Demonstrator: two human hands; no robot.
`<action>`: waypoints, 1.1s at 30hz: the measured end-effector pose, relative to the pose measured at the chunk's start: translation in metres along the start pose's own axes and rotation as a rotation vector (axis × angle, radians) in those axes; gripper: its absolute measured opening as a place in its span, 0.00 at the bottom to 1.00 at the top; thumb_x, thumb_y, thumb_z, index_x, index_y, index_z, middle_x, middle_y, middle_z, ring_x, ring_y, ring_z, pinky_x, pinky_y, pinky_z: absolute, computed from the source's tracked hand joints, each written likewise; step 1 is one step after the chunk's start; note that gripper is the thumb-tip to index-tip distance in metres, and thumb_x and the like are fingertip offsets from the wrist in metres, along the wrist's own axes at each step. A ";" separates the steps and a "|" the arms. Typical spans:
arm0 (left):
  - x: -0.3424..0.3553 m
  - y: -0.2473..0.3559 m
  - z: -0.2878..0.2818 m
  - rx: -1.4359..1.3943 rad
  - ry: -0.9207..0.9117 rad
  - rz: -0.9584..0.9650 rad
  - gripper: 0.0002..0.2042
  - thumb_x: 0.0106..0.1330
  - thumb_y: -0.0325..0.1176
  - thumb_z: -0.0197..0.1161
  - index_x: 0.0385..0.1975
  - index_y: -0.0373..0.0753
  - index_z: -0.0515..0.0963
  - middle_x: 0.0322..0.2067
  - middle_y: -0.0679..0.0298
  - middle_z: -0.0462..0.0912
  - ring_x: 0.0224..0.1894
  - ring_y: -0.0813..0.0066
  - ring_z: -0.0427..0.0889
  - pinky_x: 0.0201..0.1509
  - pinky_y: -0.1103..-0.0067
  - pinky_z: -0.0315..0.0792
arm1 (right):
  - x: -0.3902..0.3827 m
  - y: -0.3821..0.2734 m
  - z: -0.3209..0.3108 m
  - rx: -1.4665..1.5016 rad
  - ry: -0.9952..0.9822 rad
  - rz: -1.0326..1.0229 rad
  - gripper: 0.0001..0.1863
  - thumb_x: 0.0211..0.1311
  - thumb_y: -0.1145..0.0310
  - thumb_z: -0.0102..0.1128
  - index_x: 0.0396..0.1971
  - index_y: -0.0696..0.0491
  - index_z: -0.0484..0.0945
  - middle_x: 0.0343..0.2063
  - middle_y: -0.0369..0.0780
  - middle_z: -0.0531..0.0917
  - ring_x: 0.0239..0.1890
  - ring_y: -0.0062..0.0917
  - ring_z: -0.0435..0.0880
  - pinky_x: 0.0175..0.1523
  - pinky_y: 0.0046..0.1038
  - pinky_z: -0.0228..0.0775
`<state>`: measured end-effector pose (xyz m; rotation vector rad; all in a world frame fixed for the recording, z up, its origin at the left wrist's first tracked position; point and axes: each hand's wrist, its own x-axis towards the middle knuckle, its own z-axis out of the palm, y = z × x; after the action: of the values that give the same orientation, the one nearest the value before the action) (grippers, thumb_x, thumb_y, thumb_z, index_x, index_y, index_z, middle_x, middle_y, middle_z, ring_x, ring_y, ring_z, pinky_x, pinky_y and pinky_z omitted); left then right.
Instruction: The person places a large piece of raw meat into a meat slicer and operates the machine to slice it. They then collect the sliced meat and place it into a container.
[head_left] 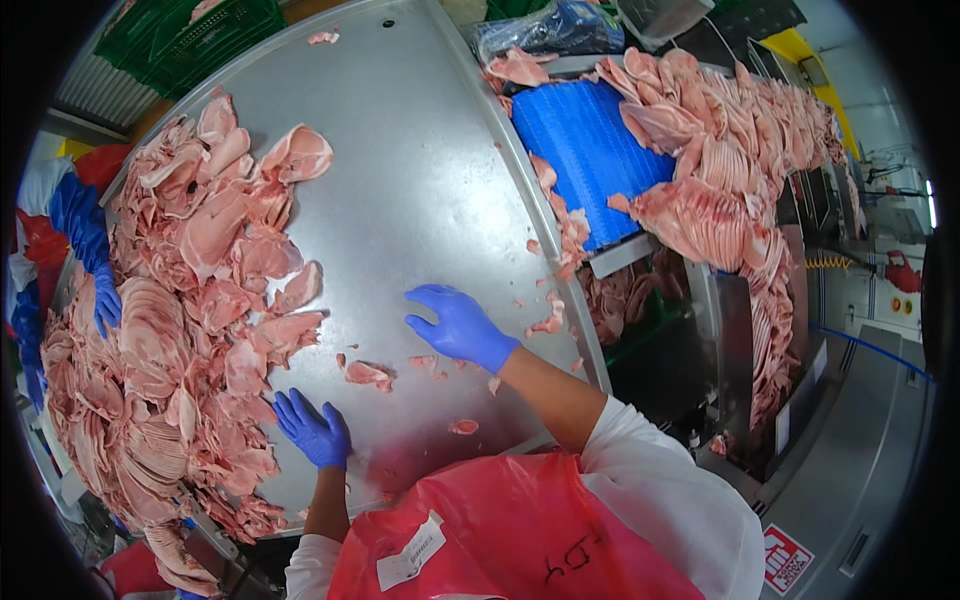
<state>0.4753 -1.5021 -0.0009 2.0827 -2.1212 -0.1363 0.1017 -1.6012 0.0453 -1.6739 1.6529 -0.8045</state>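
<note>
A large heap of pale pink sliced meat (160, 330) covers the left part of the metal table (420, 160). My left hand (313, 428), in a blue glove, is at the near right edge of that heap, fingers stretched out, nothing seen in it. Over the middle of the table is my right hand (462, 328), also blue-gloved, with its fingers extended and the thumb apart; no meat shows in it. Small meat scraps (368, 375) lie on the metal between and below my two hands.
To the right, a blue conveyor belt (590, 150) carries rows of sliced meat (710, 170) at its far side. Green crates (215, 40) stand beyond the table at the far left. A co-worker's blue-gloved hand (107, 300) rests by the heap's left side. The table has a raised rim (520, 170).
</note>
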 end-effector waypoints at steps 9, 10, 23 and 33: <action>0.001 0.000 -0.005 0.052 0.004 -0.004 0.36 0.70 0.43 0.57 0.76 0.35 0.57 0.77 0.43 0.53 0.80 0.42 0.48 0.79 0.50 0.44 | 0.015 0.038 -0.177 -0.294 0.190 0.631 0.13 0.61 0.65 0.65 0.42 0.56 0.81 0.41 0.51 0.83 0.46 0.43 0.83 0.55 0.43 0.74; 0.007 0.004 0.001 0.049 0.010 0.032 0.36 0.70 0.43 0.57 0.76 0.35 0.57 0.77 0.43 0.53 0.80 0.42 0.48 0.79 0.50 0.44 | 0.006 0.050 -0.180 -0.405 0.198 0.577 0.12 0.61 0.65 0.63 0.41 0.55 0.81 0.37 0.48 0.83 0.42 0.41 0.84 0.52 0.43 0.74; 0.001 0.000 0.003 0.030 0.061 0.043 0.33 0.74 0.45 0.54 0.75 0.36 0.58 0.77 0.46 0.53 0.79 0.43 0.49 0.80 0.51 0.45 | -0.064 0.079 -0.384 -1.310 0.090 0.629 0.66 0.33 0.46 0.85 0.76 0.43 0.56 0.70 0.50 0.64 0.69 0.54 0.65 0.69 0.63 0.60; -0.001 -0.011 0.006 0.073 0.067 0.051 0.33 0.75 0.47 0.52 0.75 0.35 0.59 0.77 0.46 0.55 0.79 0.43 0.51 0.80 0.51 0.47 | -0.070 0.090 -0.387 -1.331 0.061 0.456 0.55 0.36 0.52 0.81 0.69 0.46 0.63 0.61 0.47 0.71 0.64 0.50 0.71 0.63 0.62 0.65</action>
<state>0.4856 -1.5018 -0.0085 2.0400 -2.1678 0.0177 -0.2624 -1.5406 0.2090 -1.8186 2.7163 0.6757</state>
